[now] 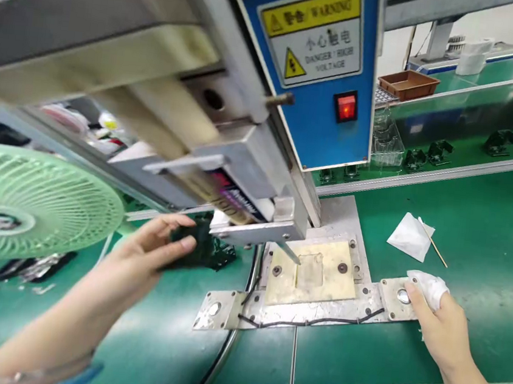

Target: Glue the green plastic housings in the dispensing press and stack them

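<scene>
Left of the cream rectangular plate [284,277], the left hand [147,251] pinches a dark plastic-looking part [207,247]. Opposite, the right hand [446,331] clasps a crumpled white cloth [432,288].

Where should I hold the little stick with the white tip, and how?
I'd pinch the thin stick near its bare end, coming from the near right side. It lies slanted, with that end poking out past the white sheet, and this grip should keep off the white tip.
</scene>
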Available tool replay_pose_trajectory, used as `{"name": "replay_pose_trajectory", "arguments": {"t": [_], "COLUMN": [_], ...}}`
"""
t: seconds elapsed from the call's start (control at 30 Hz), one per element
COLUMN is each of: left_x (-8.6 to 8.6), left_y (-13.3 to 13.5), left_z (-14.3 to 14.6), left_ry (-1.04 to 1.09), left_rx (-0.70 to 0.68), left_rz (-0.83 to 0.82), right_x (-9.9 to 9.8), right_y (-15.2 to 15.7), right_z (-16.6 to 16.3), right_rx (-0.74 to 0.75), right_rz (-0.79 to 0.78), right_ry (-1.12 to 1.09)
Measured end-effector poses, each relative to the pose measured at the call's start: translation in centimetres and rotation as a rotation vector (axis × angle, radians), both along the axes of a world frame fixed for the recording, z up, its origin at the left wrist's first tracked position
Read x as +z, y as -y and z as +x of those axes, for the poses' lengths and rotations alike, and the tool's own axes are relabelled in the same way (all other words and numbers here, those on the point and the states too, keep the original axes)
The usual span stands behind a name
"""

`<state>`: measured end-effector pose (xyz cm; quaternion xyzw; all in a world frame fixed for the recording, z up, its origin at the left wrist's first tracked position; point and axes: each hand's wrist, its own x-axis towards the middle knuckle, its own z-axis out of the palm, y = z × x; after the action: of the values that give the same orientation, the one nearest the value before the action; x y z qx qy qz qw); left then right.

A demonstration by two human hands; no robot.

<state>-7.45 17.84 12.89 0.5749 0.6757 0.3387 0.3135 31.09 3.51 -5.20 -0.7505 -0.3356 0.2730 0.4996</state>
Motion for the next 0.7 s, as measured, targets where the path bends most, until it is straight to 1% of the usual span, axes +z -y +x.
{"name": "replay_pose_trajectory", "arguments": {"t": [0.03,0.1,0.17,0.2,0.27,0.33,0.4,0.5,0.57,0.7], "left_x": [-1.2,-3.5,-5.6,-6.3,-7.5,-8.1,-8.6,-9.4,-10.0,-11.4], "left_y": [1.9,5.4,7.6,8.0,7.7,6.3,4.8,2.8,1.9,1.0], "left_z": [-0.2,0.5,2.4,3.5,5.8,7.5,8.6,9.6,10.0,10.6], "left_ry": [0.102,0.296,0.430,0.481,0.545,0.555,0.550,0.559,0.549,0.457], "left_rx": [-0.045,-0.149,-0.216,-0.232,-0.274,-0.324,-0.375,-0.442,-0.474,-0.564], "left_rz": [-0.084,-0.298,-0.446,-0.468,-0.455,-0.423,-0.400,-0.355,-0.294,-0.127], "right_x": [-0.1,-0.3,-0.5,-0.7,-1.0,-1.2,-1.4,-1.2,-1.0,-0.9], "right_y": [-0.1,-0.2,-0.3,-0.3,-0.4,-0.4,-0.5,-0.6,-0.6,-0.5], "right_z": [0.1,0.2,0.4,0.4,0.6,0.7,0.8,0.9,0.9,1.0], "right_rx": [-0.007,-0.027,-0.039,-0.042,-0.041,-0.037,-0.035,-0.032,-0.020,-0.011], "right_rz": [0.010,0.024,0.036,0.047,0.064,0.070,0.066,0.069,0.073,0.050], "right_ry": [-0.005,-0.015,-0.027,-0.034,-0.052,-0.075,-0.085,-0.062,-0.052,-0.069]}}
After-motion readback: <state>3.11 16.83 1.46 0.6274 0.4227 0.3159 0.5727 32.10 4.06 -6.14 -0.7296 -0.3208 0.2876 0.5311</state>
